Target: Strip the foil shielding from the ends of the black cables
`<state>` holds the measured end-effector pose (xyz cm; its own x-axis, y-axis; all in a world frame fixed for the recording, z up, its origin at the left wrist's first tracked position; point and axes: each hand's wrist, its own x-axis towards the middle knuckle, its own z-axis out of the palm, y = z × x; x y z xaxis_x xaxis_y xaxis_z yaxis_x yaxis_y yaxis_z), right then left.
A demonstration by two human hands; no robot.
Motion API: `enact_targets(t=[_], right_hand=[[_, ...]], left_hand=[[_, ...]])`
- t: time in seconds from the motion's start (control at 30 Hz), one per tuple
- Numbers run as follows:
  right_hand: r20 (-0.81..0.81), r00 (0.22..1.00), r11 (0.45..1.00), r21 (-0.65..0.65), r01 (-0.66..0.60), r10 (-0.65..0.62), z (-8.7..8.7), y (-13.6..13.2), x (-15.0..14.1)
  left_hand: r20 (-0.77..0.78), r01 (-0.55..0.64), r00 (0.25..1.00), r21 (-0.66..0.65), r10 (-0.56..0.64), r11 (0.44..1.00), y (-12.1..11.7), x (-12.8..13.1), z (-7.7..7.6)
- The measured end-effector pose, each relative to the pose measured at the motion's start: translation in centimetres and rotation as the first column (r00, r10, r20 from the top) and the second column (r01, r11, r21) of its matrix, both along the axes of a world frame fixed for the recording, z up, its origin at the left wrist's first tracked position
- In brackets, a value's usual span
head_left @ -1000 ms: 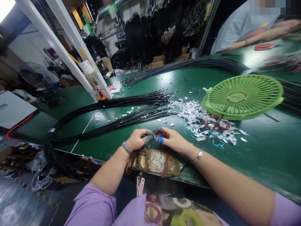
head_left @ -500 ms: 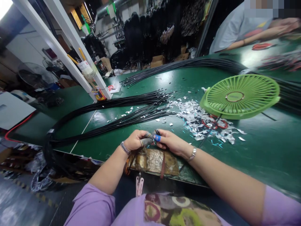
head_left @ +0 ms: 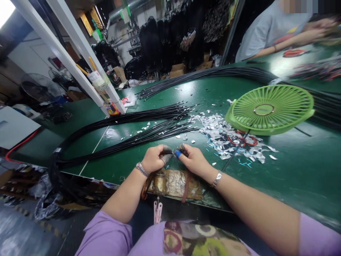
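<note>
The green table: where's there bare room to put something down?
Most room: between the green fan, white scraps and right forearm. A smaller patch lies between the nearest black cables and left hand. It's crowded where scraps pile up and along the cables.

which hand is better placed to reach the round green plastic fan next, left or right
Right, I'd judge: the right hand is nearer the round green plastic fan, while the left hand would likely have to reach past the right. The fingertips of both hands are close together.
</note>
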<state>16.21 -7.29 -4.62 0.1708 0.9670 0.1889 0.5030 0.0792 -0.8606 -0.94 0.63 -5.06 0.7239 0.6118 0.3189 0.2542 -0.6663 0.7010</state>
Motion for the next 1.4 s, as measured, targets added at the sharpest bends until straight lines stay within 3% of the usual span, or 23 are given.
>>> enact_targets(t=[0.07, 0.17, 0.27, 0.37, 0.5, 0.7, 0.9, 1.03, 1.1, 1.2, 1.3, 1.37, 1.4], right_hand=[[-0.067, 0.998, 0.998, -0.060, 0.005, -0.009, 0.0, 0.2, -0.1], [-0.253, 0.967, 0.985, -0.168, -0.032, -0.012, 0.2, 0.4, -0.5], [-0.429, 0.903, 0.967, -0.243, -0.081, -0.033, 0.6, 0.4, -0.8], [-0.549, 0.835, 0.946, -0.286, -0.151, -0.032, 0.9, 0.3, -0.9], [-0.603, 0.797, 0.939, -0.286, -0.193, -0.020, 0.9, 0.2, -0.6], [-0.574, 0.819, 0.932, -0.297, -0.209, 0.001, 0.9, 0.1, -0.2], [-0.629, 0.777, 0.925, -0.292, -0.245, 0.007, 1.3, 0.0, 0.1], [-0.653, 0.756, 0.904, -0.297, -0.309, 0.043, 1.3, 0.0, 0.4], [-0.555, 0.829, 0.914, -0.300, -0.272, 0.064, 1.3, 0.0, 0.7], [-0.223, 0.967, 0.967, -0.195, -0.165, 0.120, 1.3, 0.0, 1.3], [0.017, 0.987, 0.984, -0.077, -0.159, 0.161, 1.5, 0.1, 1.9], [0.019, 0.982, 0.980, -0.063, -0.186, 0.188, 1.7, 0.2, 2.3], [-0.013, 0.981, 0.980, -0.060, -0.192, 0.191, 1.7, 0.2, 2.4]], left_hand=[[-0.013, -0.057, 0.998, 0.318, 0.064, 0.946, -0.3, 0.0, 0.1], [0.009, -0.109, 0.990, 0.679, 0.140, 0.726, -0.6, 0.0, 0.3], [0.001, -0.112, 0.981, 0.819, 0.193, 0.563, -0.7, 0.0, 0.5], [-0.038, -0.077, 0.978, 0.850, 0.206, 0.522, -0.7, -0.2, 0.6], [-0.063, -0.032, 0.986, 0.838, 0.154, 0.544, -0.5, -0.3, 0.2], [-0.184, 0.076, 0.977, 0.774, 0.108, 0.629, -0.2, -0.6, -0.2], [0.093, -0.090, 0.995, 0.834, 0.021, 0.544, -0.3, -1.2, 0.8], [0.121, -0.112, 0.993, 0.850, 0.017, 0.515, -0.4, -1.1, 0.9], [0.026, -0.058, 0.998, 0.819, 0.064, 0.570, -0.3, -0.8, 0.5], [-0.214, 0.079, 0.973, 0.672, 0.092, 0.736, -0.1, -0.5, 0.0], [-0.378, 0.220, 0.923, 0.369, -0.070, 0.903, 0.0, -0.4, 0.1], [-0.323, 0.276, 0.917, 0.089, -0.234, 0.957, 0.1, -0.2, 0.4], [-0.245, 0.282, 0.926, -0.058, -0.288, 0.958, 0.2, -0.2, 0.6]])
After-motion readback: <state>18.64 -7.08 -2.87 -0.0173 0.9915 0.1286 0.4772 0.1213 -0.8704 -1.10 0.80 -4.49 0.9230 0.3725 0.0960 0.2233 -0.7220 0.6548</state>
